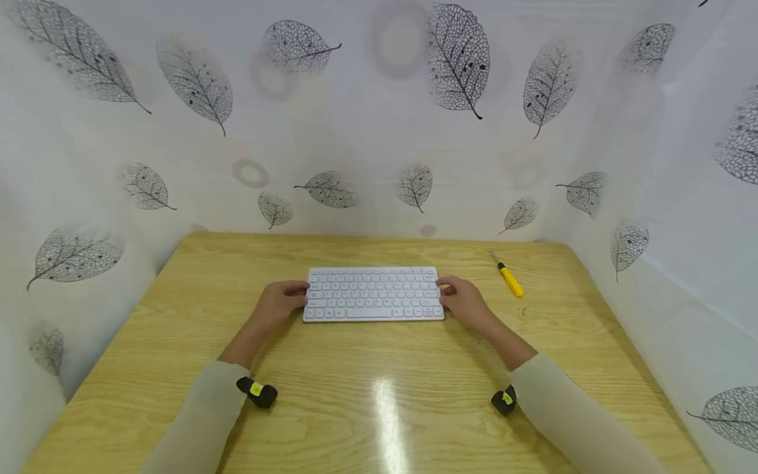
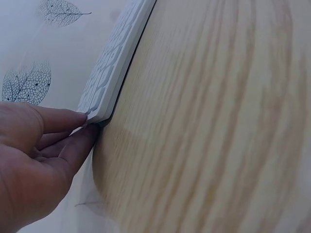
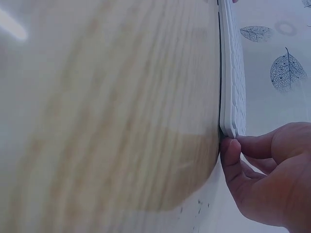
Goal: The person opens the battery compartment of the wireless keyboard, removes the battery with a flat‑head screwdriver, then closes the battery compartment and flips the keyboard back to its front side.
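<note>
A white keyboard [image 1: 374, 294] lies on the wooden table, its long side facing me. At its left end my left hand [image 1: 278, 306] holds the edge between thumb and fingers. In the left wrist view, the fingertips [image 2: 80, 116] meet right at the keyboard's near corner. My right hand [image 1: 464, 303] pinches the opposite end in the same way. The right wrist view shows that thumb [image 3: 232, 151] against the white keyboard [image 3: 233, 73] at its corner. Both hands' other fingers are partly hidden behind the thumbs in the wrist views.
A screwdriver with a yellow handle [image 1: 510, 282] lies on the table [image 1: 331, 408] to the right of the keyboard. Small dark specks [image 1: 524, 311] are near it. White leaf-patterned curtains [image 1: 355, 131] stand behind the table and along both sides.
</note>
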Motion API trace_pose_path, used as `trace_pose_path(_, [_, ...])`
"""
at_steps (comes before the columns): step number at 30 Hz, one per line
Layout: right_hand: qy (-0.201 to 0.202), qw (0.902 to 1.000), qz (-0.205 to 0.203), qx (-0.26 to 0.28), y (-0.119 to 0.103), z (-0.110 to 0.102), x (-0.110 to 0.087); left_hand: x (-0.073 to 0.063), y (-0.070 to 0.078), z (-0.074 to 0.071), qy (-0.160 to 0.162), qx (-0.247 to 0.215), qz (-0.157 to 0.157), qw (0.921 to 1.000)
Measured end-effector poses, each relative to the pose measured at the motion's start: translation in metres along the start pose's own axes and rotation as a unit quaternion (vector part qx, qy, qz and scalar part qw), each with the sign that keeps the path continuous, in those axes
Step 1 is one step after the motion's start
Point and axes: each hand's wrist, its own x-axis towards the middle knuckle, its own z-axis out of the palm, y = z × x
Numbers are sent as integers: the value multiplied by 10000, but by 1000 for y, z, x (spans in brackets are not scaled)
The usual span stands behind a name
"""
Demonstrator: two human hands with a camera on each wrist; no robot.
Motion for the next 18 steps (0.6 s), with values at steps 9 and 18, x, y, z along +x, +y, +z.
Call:
trace_pose_path(9, [-141,9984,278,473,3,-5,-15,-4,6,10,-55,-75,-145,9999])
trace_pose_path(18, [-167,9983,381,407,6,-6,-25,-10,8,15,-46,-56,88,9999])
